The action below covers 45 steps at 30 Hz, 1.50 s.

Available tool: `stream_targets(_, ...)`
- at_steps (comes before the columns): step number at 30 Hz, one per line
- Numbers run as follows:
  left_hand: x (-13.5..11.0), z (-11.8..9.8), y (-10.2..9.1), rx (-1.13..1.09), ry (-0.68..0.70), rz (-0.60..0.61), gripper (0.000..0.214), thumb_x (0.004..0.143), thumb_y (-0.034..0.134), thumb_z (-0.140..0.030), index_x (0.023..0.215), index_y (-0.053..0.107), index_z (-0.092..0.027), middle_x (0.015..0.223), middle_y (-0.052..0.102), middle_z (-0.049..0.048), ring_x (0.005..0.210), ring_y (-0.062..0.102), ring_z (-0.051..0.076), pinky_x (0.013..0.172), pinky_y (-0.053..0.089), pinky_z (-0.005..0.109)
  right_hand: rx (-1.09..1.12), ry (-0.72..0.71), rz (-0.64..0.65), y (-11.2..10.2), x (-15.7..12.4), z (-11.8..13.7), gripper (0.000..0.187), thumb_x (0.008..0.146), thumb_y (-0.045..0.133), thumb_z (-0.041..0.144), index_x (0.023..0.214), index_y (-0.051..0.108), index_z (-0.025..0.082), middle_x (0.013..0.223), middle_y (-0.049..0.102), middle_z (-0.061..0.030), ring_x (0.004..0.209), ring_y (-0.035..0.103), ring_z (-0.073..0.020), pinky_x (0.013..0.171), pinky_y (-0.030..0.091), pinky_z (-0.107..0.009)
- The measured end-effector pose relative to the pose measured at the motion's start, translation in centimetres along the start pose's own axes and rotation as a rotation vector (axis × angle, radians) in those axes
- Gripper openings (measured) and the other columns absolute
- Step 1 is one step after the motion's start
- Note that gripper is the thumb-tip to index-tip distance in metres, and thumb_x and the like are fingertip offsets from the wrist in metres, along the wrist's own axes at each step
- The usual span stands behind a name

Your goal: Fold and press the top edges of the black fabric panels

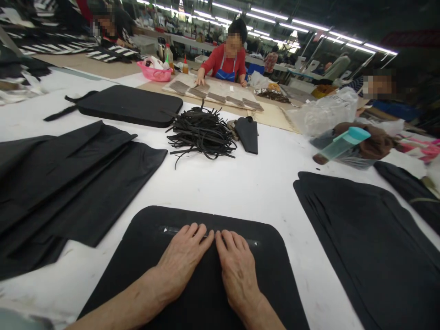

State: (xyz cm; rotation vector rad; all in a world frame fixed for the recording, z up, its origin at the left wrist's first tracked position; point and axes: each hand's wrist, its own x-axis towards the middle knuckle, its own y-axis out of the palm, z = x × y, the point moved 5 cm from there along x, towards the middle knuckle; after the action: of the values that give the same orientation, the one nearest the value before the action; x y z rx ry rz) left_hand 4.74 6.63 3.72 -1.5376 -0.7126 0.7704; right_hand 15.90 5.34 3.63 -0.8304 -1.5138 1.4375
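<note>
A black panel with rounded corners (271,261) lies flat on the white table in front of me. My left hand (184,256) rests palm down on its upper part, fingers stretched forward. Beside it, my right hand (237,266) lies flat too, its fingertips close to those of the left. Under the fingers runs a dark shiny strip (252,242) across the panel, with a small white triangle mark (165,229) near its left end and another toward its right. The middle of the strip is hidden by my fingers.
Black fabric sheets (79,183) lie at left, a stack of black panels (371,243) at right. Beyond are a thick black pile (130,104), black strips (202,130), a turquoise-capped bottle (343,144) and a pink basket (154,72). A co-worker in red (225,59) works across the table.
</note>
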Motion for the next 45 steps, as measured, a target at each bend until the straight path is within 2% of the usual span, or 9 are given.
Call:
stream_targets(7, -0.4, 0.4, 0.0, 0.012, 0.001, -0.009, 0.053, 0.078, 0.037, -0.001, 0.127, 0.042, -0.018, 0.121, 0.051, 0.0102, 0.109, 0.048, 0.025, 0.092, 0.043, 0.041, -0.038, 0.004, -0.016, -0.6, -1.1, -2.3, 0.039, 0.076, 0.045, 0.001, 0.112, 0.056, 0.012, 0.106, 0.059, -0.0118, 0.098, 0.052, -0.0256, 0.086, 0.045, -0.038)
stream_targets(14, -4.0, 4.4, 0.3, 0.019, -0.096, 0.004, 0.056, 0.075, 0.032, 0.006, 0.125, 0.048, -0.013, 0.125, 0.052, 0.0114, 0.115, 0.046, 0.023, 0.099, 0.04, 0.037, -0.15, 0.067, 0.009, -1.3, -3.9, -7.2, 0.047, 0.073, 0.039, -0.006, 0.113, 0.056, 0.01, 0.108, 0.059, -0.0123, 0.099, 0.052, -0.0242, 0.088, 0.045, -0.037)
stream_targets(23, -8.0, 9.4, -0.3, 0.069, -0.281, -0.062, 0.054, 0.076, 0.032, 0.006, 0.122, 0.051, -0.013, 0.123, 0.054, 0.0106, 0.114, 0.049, 0.022, 0.097, 0.043, 0.033, -0.207, 0.043, -0.086, -0.2, -5.2, -8.7, 0.046, 0.074, 0.039, -0.003, 0.113, 0.056, 0.013, 0.111, 0.059, -0.0112, 0.1, 0.052, -0.0251, 0.087, 0.043, -0.039)
stream_targets(28, -8.6, 11.0, -1.2, 0.036, -0.436, -0.102, 0.052, 0.073, 0.03, 0.008, 0.115, 0.055, -0.011, 0.12, 0.055, 0.0121, 0.111, 0.05, 0.021, 0.095, 0.044, 0.033, -0.335, 0.169, -0.13, -1.4, -5.1, -9.7, 0.03, 0.079, 0.041, 0.005, 0.097, 0.061, 0.017, 0.104, 0.061, -0.0116, 0.094, 0.053, -0.0301, 0.076, 0.044, -0.043)
stream_targets(30, -8.3, 10.2, -2.0, 0.028, -0.448, -0.153, 0.047, 0.076, 0.031, 0.006, 0.112, 0.057, -0.011, 0.116, 0.057, 0.0125, 0.108, 0.051, 0.022, 0.094, 0.044, 0.035, -0.332, 0.207, -0.144, -2.1, -4.1, -9.3, 0.027, 0.08, 0.041, 0.007, 0.095, 0.061, 0.016, 0.103, 0.061, -0.0122, 0.092, 0.054, -0.03, 0.074, 0.043, -0.043)
stream_targets(32, -7.5, 7.9, -2.6, -0.034, -0.337, -0.209, 0.044, 0.078, 0.033, 0.003, 0.111, 0.056, -0.013, 0.114, 0.058, 0.0109, 0.106, 0.051, 0.021, 0.095, 0.042, 0.036, -0.258, 0.187, -0.132, -2.5, -2.4, -7.6, 0.027, 0.081, 0.043, 0.007, 0.1, 0.058, 0.016, 0.105, 0.06, -0.0113, 0.093, 0.054, -0.028, 0.078, 0.042, -0.041)
stream_targets(36, -5.7, 1.4, -2.3, -0.236, 0.182, -0.188, 0.033, 0.081, 0.043, -0.012, 0.112, 0.053, -0.015, 0.117, 0.057, 0.0076, 0.112, 0.048, 0.02, 0.103, 0.035, 0.034, -0.043, 0.051, -0.065, -2.3, 2.2, -2.6, 0.021, 0.085, 0.047, 0.012, 0.102, 0.056, 0.019, 0.107, 0.059, -0.0082, 0.094, 0.054, -0.0232, 0.082, 0.04, -0.036)
stream_targets(38, -5.2, -0.5, -1.9, -0.257, 0.327, -0.172, 0.035, 0.083, 0.045, -0.021, 0.117, 0.05, -0.013, 0.123, 0.054, 0.0101, 0.118, 0.043, 0.022, 0.105, 0.031, 0.036, 0.0, 0.035, -0.029, -1.9, 4.1, -1.2, 0.019, 0.085, 0.05, 0.014, 0.102, 0.056, 0.021, 0.108, 0.058, -0.0076, 0.092, 0.054, -0.0226, 0.078, 0.04, -0.035)
stream_targets(45, -4.2, 0.3, -1.4, -0.255, 0.333, -0.169, 0.035, 0.089, 0.039, -0.024, 0.122, 0.045, -0.014, 0.129, 0.049, 0.0113, 0.123, 0.04, 0.022, 0.105, 0.031, 0.037, 0.11, -0.005, 0.11, -1.1, 6.8, -1.9, 0.007, 0.08, 0.057, 0.017, 0.084, 0.06, 0.023, 0.078, 0.057, -0.0012, 0.079, 0.052, -0.0197, 0.07, 0.036, -0.031)
